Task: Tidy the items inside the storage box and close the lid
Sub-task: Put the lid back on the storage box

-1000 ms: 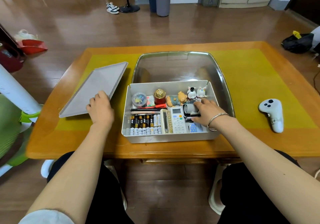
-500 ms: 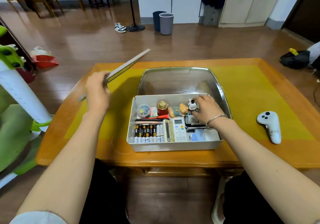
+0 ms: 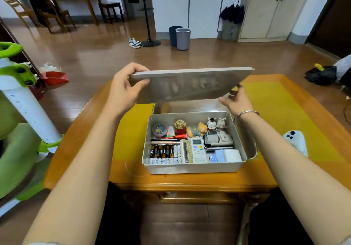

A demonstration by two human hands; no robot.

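Your hands are both up at the lid (image 3: 190, 85), held in mid-frame above the box. Your left hand (image 3: 123, 91) grips the lid's left end, thumb curled onto the underside facing you and fingers wrapped over the top edge, so it carries most of the weight. Moving right, the lid hangs tilted, its far edge raised and its underside turned toward you, probably so you can line it up before lowering it. Your right hand (image 3: 235, 100), with a bracelet on the wrist, is at the lid's lower right corner with fingers spread; whether they grip the corner or only steady it I cannot tell.

Below, in the centre of the frame, the box (image 3: 191, 167) sits open on the surface (image 3: 133, 176), at the near rim of a metal tray (image 3: 253, 150). Inside, things lie in tidy groups: batteries (image 3: 165, 153) lined up at lower left, a remote control (image 3: 197, 150) upright beside them, small figurines (image 3: 214, 124) along the back wall. The sorting looks done, so closing is what remains. At the right edge a white controller (image 3: 295, 140) lies on the surface, well apart from the box.
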